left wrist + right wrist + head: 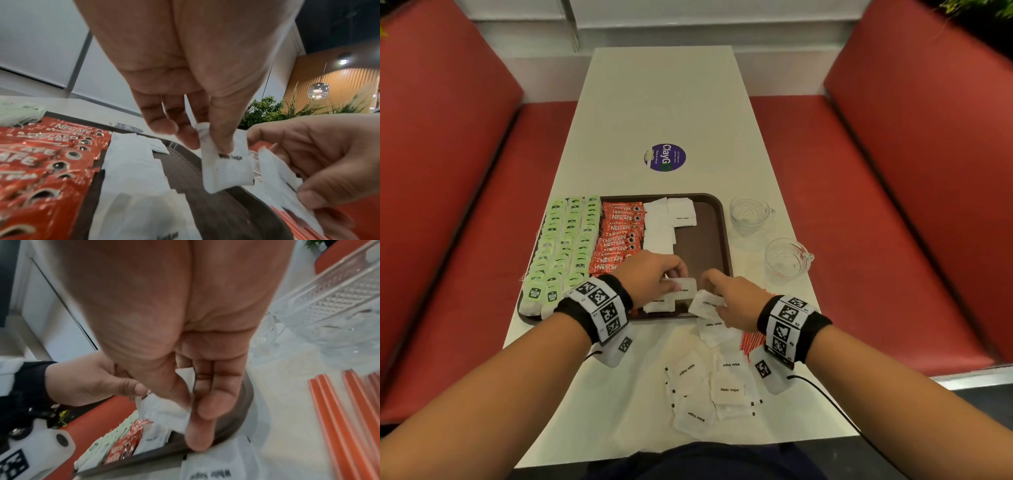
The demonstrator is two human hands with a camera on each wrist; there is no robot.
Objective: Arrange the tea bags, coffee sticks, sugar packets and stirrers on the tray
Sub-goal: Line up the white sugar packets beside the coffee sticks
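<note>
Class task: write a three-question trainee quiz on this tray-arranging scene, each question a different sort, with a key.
1. True or false: the orange stirrers already lie on the tray.
2. What does the left hand pinch? A) coffee stick B) sugar packet C) tea bag
3. Fill in: two glass ____ stand on the table right of the tray.

Key: 1 false; 2 B; 3 cups.

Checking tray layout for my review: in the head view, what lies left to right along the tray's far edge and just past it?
Tea bags → coffee sticks → sugar packets → bare tray → glass cup.
</note>
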